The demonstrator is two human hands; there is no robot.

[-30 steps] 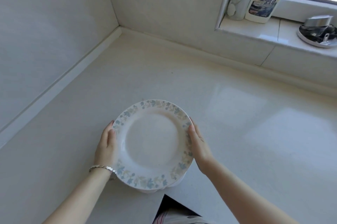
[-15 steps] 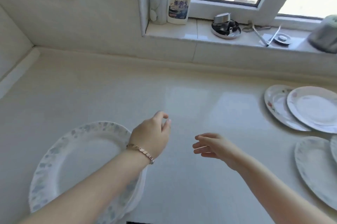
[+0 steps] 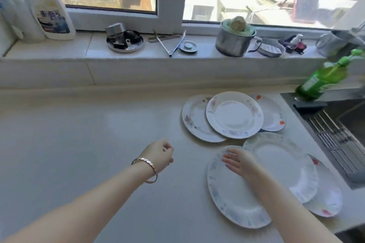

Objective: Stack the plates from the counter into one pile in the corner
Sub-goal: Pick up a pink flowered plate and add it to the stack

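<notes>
Several white plates lie overlapping on the pale counter (image 3: 79, 144) at the right. A far group has a pink-flowered plate (image 3: 234, 114) on top of two others. Nearer, a blue-patterned plate (image 3: 231, 199) lies partly under a pale grey-patterned plate (image 3: 286, 165), with a red-flowered plate (image 3: 327, 197) beneath that. My right hand (image 3: 240, 161) hovers over the blue-patterned plate's far rim, fingers spread, holding nothing. My left hand (image 3: 160, 154), with a bracelet on the wrist, hangs over bare counter to the left, fingers loosely curled and empty.
A steel sink with a rack (image 3: 339, 138) lies at the right, a green bottle (image 3: 322, 82) at its corner. The windowsill holds a cleaner bottle (image 3: 52, 11), a metal dish (image 3: 124, 40), tongs (image 3: 173, 45) and a steel pot (image 3: 233, 42).
I let go of the flowered plate I set down at the left corner; it is out of view. My view swung right, and both empty hands moved toward the plates by the sink.
</notes>
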